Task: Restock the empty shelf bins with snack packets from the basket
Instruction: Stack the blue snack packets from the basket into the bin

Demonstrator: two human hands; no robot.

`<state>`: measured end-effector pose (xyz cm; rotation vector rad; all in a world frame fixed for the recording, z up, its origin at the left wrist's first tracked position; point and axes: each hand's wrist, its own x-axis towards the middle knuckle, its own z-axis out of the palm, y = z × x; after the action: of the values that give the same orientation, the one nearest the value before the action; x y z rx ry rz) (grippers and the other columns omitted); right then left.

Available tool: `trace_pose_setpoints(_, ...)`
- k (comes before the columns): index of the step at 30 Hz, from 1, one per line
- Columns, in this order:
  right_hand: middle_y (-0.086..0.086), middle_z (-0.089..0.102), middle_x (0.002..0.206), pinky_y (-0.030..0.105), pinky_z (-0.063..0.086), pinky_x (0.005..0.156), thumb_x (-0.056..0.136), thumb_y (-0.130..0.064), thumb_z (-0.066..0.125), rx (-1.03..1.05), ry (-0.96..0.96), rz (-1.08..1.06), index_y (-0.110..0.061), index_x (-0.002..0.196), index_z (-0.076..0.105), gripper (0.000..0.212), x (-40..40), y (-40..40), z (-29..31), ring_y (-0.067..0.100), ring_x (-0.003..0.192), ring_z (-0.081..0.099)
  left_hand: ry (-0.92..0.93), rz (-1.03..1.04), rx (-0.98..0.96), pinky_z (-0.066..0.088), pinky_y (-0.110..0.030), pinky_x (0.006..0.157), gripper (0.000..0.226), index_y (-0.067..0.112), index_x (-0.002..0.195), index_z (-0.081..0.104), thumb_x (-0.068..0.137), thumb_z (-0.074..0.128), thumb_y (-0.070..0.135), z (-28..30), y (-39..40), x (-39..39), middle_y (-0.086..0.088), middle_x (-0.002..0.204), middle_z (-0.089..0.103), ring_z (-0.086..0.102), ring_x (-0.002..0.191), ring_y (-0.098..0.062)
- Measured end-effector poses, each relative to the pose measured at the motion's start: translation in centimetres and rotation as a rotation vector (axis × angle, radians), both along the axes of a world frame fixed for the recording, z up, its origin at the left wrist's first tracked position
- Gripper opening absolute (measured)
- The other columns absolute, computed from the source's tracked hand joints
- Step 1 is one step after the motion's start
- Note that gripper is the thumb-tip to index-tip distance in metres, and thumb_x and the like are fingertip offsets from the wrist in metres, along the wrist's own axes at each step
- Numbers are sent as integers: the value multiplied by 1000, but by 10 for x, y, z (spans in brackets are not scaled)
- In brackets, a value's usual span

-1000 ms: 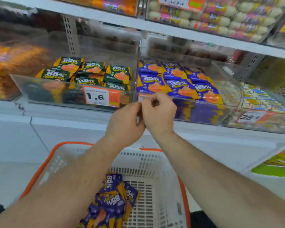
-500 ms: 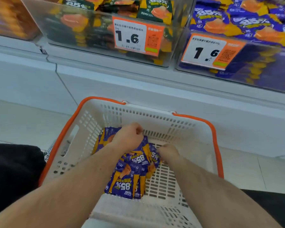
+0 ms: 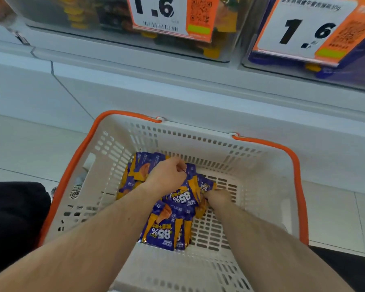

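Basket (image 3: 105, 144) holds purple packets (image 3: 167, 230); both hands' grip on them

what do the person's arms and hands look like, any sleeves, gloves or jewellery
Both forearms are bare as far up as the frame shows, with no sleeve edge in view. The left hand and right hand wear no gloves. No watch, bracelet or ring is visible on either wrist or on the fingers that show.

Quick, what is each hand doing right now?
Left hand: fingers curled, gripping purple snack packets in the basket.
Right hand: fingers curled, pinching the edge of a purple packet.
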<state>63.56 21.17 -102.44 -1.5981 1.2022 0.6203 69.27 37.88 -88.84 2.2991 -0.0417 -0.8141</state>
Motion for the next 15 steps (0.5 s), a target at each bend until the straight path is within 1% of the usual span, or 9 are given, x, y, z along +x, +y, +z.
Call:
trace_pose_setpoints(2,11,64,74,30,45,64,77,-6,67,65,17,27,-10,65,56,17,-2,3,7,22,66,57,-1,-10,5,49,-30,69,23,21,117,56,96,50,18,1,-1,-2,3,106,59,57,82,-15)
trace_pose_setpoints(3,11,63,73,29,45,65,78,-6,67,78,16,27,-10,65,55,19,-3,4,9,21,65,56,-3,-12,5,46,-28,67,23,21,118,56,96,50,18,1,-1,-3,3,106,59,55,82,-15)
trace_pose_setpoints(5,11,64,77,27,46,63,80,-8,68,82,3,18,-11,70,57,16,-5,3,17,21,66,57,-2,-14,4,45,-27,66,24,22,118,57,95,50,18,3,-3,-4,3,106,59,55,82,-15)
trace_pose_setpoints(8,1,57,77,25,47,57,89,-10,63,117,-33,39,-18,73,53,21,-8,2,31,14,64,55,-6,-19,6,44,-26,63,22,23,116,56,95,49,19,6,-2,-4,4,107,59,56,78,-14)
trace_pose_setpoints(9,1,56,77,26,47,60,91,-10,61,98,-28,70,-18,71,51,23,-10,2,34,14,65,54,-9,-25,11,43,-25,61,22,24,116,56,95,49,19,7,-2,-5,4,109,59,55,76,-13)
trace_pose_setpoints(11,4,54,77,28,42,68,91,-9,59,-51,-23,154,-13,68,49,26,-15,2,45,18,68,51,-11,-38,27,44,-27,61,23,24,116,56,95,48,19,9,-2,-6,4,113,59,53,72,-12)
trace_pose_setpoints(13,7,56,82,28,39,67,87,-6,59,-193,-57,173,-7,80,54,9,-21,-2,62,21,73,50,-21,-49,34,50,-31,66,23,26,116,56,95,47,21,14,-3,-7,6,115,59,54,71,-13)
trace_pose_setpoints(14,8,57,86,27,39,66,85,-4,59,-227,-85,175,-7,88,54,6,-23,-6,72,23,77,51,-23,-56,34,55,-34,71,23,26,115,56,95,47,22,18,-5,-8,6,115,60,57,73,-14)
trace_pose_setpoints(15,8,57,85,26,39,63,83,-2,59,-251,-107,193,-8,90,53,11,-24,-11,82,24,79,51,-27,-63,32,57,-38,76,23,27,115,56,95,47,22,22,-7,-9,6,114,60,60,77,-15)
